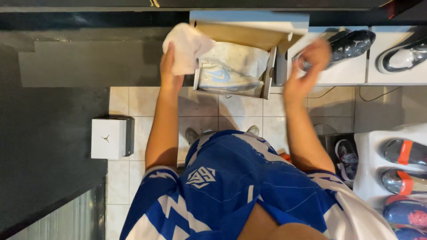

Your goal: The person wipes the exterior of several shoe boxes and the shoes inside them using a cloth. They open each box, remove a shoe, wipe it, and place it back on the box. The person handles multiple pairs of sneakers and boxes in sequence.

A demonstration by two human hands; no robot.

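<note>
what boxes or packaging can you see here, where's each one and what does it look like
Open shoe box: top centre, in front of the person; brown cardboard inside, pale lid raised behind, light blue and white shoe in it.
Wrapping paper: white, crumpled, lining that box.
White paper wad: in the left hand.
Small closed box: left, on the tiled floor; white top with a small emblem, black side.
Right hand: blurred, beside the open box.

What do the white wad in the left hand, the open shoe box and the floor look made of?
White wad in the left hand: thin tissue paper, matte, crumpled. Open shoe box: cardboard, plain brown inside, smooth pale outside. Floor: glazed-looking off-white tiles with dark grout lines.
</note>
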